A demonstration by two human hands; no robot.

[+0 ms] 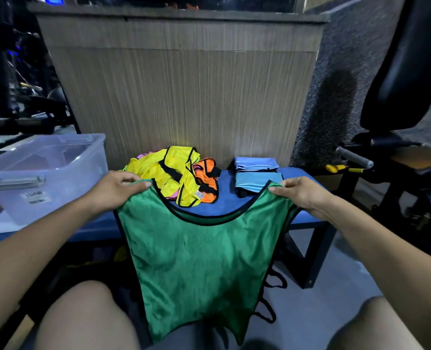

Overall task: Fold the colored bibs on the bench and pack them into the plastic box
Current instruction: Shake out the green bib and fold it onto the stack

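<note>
Holding the green mesh bib [196,261] up by its two shoulder straps, you have it spread wide in front of you. Your left hand [115,189] pinches the left strap tip with curled fingers, and your right hand [301,194] grips the right strap the same way. The bib's black-trimmed neckline dips between your hands, and its body hangs down past the front edge of the blue bench [222,207] toward your knees. Its lower hem reaches your lap, and black side loops dangle off its right edge over the floor.

Beyond the neckline, a loose heap of unfolded bibs lies on the bench top: a yellow bib [174,173] on top, an orange bib [206,175] tucked against its right side, and bits of pink showing underneath. Just right of the heap, near the bench's far right corner, sit two folded light-blue bibs [257,173], one behind the other, with a strip of bare blue surface between them and the heap.

A clear plastic box [45,173] stands at your left, lidless, its near wall carrying a white label. It sits well apart from the heap, beside your left forearm. A wood-grain panel [184,84] rises directly behind the bench, closing off the far edge. Dark gym equipment [398,72] crowds the right side.
</note>
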